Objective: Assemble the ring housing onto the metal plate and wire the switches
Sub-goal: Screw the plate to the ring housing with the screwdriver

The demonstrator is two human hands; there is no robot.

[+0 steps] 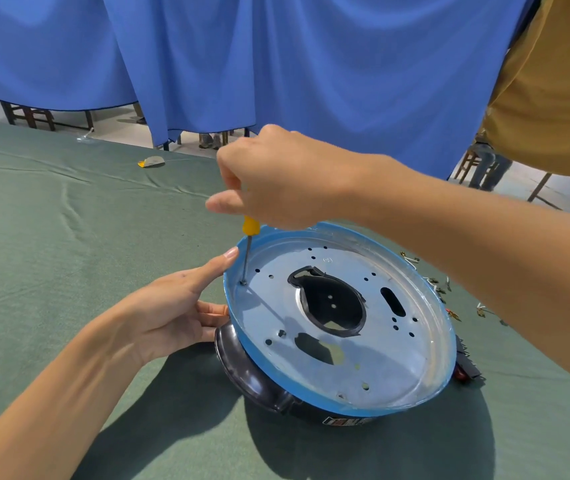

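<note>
Wrinkled green cloth is being stretched over the bench [69, 237], where the glossy black ring housing [252, 372] is being capped by the round, perforated metal plate [383, 358] with a blue rim. That rim is being touched by the left grip [169, 306], fingers straight and open against it. Beyond, a yellow-handled screwdriver [251, 226] is being clenched upright by the right grip [283, 178], its tip set at a plate hole.
</note>
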